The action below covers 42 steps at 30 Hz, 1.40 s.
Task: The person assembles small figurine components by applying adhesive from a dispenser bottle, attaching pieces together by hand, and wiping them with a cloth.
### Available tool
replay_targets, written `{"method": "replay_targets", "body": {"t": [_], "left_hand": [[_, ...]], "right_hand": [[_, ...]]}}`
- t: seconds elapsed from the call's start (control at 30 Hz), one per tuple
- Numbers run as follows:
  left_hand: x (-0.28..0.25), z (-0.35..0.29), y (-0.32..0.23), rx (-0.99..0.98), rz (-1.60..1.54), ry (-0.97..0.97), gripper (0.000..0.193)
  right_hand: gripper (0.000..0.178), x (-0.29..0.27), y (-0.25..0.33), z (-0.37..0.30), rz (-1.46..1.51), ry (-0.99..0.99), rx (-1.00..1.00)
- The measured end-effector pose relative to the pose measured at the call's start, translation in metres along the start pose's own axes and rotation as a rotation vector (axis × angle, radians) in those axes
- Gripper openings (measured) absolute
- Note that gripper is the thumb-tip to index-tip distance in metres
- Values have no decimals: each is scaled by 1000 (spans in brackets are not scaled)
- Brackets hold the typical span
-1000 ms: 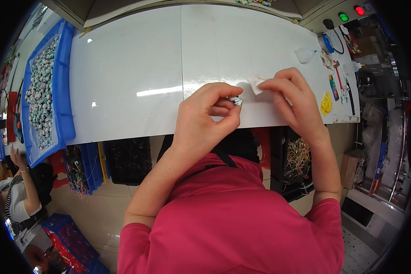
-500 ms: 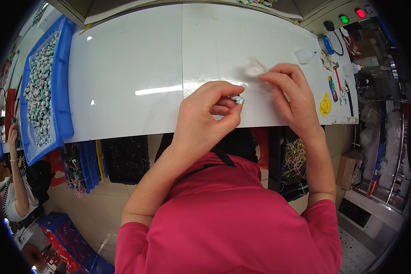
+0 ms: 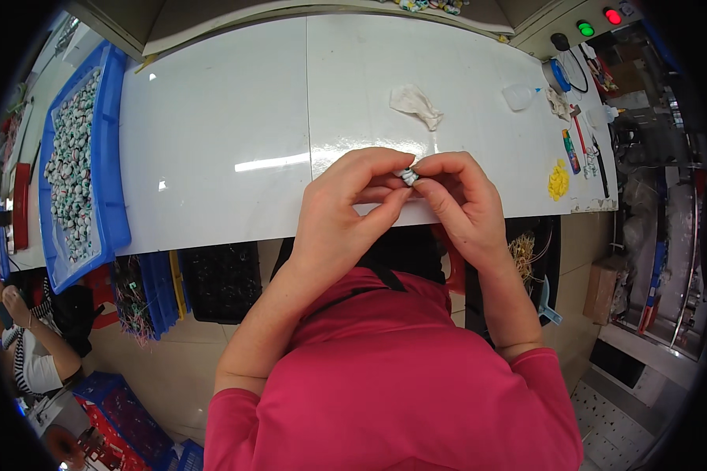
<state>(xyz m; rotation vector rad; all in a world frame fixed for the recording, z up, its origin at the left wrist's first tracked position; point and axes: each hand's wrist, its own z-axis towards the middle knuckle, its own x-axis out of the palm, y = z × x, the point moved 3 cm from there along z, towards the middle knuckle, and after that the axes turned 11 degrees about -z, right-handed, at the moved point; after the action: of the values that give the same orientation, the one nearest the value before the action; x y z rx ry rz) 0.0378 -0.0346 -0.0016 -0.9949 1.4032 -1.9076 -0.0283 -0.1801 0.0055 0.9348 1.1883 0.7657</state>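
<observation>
Touching the small white-green piece point(image 3: 409, 177), right fingers point(image 3: 446, 162) have released the cloth point(image 3: 418, 104).

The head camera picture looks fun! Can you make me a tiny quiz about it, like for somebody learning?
1. True or false: the white cloth lies on the table.
2. What colour is the tray of small pieces on the left? A) red B) blue C) yellow
3. Is the little white-and-green piece held by the left hand, the right hand or both?

Key: 1. True. 2. B. 3. Both.
</observation>
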Motion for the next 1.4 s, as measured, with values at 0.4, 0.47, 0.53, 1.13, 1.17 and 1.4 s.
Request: {"method": "replay_targets", "body": {"t": [0.4, 0.47, 0.53, 1.13, 1.17, 1.4], "left_hand": [[3, 7, -3, -81, -35, 95, 21], [4, 9, -4, -97, -32, 75, 19], [1, 10, -6, -24, 50, 16, 17], [-2, -11, -13, -73, -103, 64, 14], [-1, -11, -15, -11, -65, 57, 14], [-34, -48, -78, 323, 245, -21, 14]], "right_hand": [[16, -7, -6, -1, 17, -116, -44], [16, -7, -4, 2, 1, -118, -77], [16, -6, 5, 4, -94, -115, -82], [10, 2, 1, -12, -21, -98, -69], [10, 1, -1, -11, 45, -88, -54], [9, -1, -1, -12, 94, -23, 1]]}}
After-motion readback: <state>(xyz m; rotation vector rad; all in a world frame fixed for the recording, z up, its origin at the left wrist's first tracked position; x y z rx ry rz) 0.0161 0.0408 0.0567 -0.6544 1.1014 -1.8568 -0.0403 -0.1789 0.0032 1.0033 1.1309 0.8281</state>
